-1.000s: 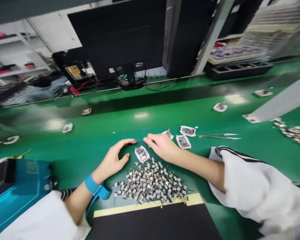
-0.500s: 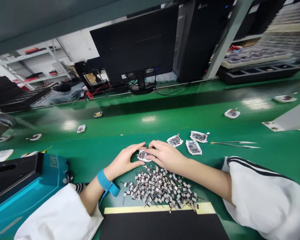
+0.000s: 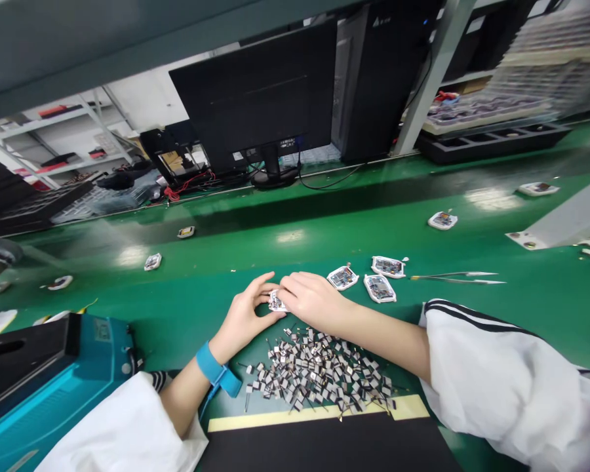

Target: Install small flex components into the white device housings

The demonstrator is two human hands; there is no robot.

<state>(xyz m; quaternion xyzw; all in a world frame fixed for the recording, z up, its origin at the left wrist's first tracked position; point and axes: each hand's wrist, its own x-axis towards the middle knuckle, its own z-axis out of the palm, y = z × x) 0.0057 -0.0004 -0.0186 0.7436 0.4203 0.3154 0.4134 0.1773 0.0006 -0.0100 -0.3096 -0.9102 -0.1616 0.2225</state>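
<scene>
A small white-framed circuit unit [image 3: 277, 301] lies between my two hands on the green surface. My left hand [image 3: 244, 314] holds its left side, thumb along the near edge and fingers at the far edge. My right hand [image 3: 311, 300] reaches over its right part with bent fingers, hiding that side. A blue band [image 3: 210, 364] circles my left wrist. Just below the hands is a pile of small grey-and-black parts with thin leads [image 3: 319, 368]. To the right lie more white-framed units, one of them [image 3: 380, 288] nearest the pile.
Tweezers [image 3: 455, 278] lie right of the units. A yellow-edged black mat [image 3: 324, 446] is at the front, a teal machine [image 3: 103, 354] at left. Behind stand a monitor [image 3: 260, 92] and a metal post [image 3: 430, 78]; a bracket [image 3: 560, 216] is at right.
The fingers of my right hand have closed further over the unit, hiding more of it. My left index finger has lifted slightly. The whole view has shifted a little.
</scene>
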